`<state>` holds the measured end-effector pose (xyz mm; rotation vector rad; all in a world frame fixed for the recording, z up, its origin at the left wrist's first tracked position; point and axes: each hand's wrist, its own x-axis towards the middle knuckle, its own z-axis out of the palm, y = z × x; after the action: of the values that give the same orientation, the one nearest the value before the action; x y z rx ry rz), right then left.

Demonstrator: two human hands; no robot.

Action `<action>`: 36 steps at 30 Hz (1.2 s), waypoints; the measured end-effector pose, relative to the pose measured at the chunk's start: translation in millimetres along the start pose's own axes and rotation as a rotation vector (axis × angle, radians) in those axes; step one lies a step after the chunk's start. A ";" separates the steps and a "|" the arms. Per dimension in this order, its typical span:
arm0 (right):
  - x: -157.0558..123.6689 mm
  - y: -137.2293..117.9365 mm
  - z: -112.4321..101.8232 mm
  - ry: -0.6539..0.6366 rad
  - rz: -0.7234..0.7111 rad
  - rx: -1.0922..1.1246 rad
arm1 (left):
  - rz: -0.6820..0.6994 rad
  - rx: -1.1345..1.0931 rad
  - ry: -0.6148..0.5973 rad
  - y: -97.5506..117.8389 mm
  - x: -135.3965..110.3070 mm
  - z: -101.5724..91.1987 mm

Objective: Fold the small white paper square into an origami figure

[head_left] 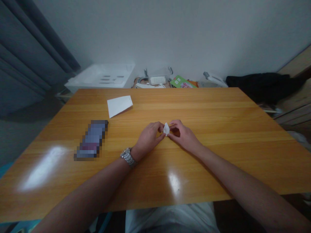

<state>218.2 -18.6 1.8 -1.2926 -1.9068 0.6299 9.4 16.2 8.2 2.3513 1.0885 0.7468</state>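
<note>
Both my hands rest on the wooden table [218, 123] near its middle. My left hand [148, 137], with a metal watch [128, 157] on the wrist, pinches one side of a small folded white paper piece [166, 128]. My right hand [182, 135] pinches the other side of the same piece. The fingers of both hands are closed on it. A larger folded white paper sheet [119, 105] lies flat on the table to the far left, apart from my hands.
A pixelated flat object [91, 139] lies on the table left of my hands. Behind the table stand a white plastic box [102, 77], a green booklet [182, 82], small clutter and a dark cloth [262, 84]. A grey curtain [26, 55] hangs at left.
</note>
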 end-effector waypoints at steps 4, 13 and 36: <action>-0.4 0.5 -1.4 -0.022 -0.068 -0.059 | -0.012 -0.026 0.010 -0.7 0.9 0.3; 0.8 7.8 -3.3 0.007 -0.207 -0.133 | 0.009 -0.014 0.039 -2.7 -0.6 1.4; -3.5 -0.6 -10.9 -0.099 -0.207 -0.298 | 0.055 0.307 -0.037 5.8 -6.4 -7.6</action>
<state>227.3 -22.2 7.9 -1.2381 -2.2452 0.3166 4.2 8.9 15.6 2.6481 1.1989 0.5863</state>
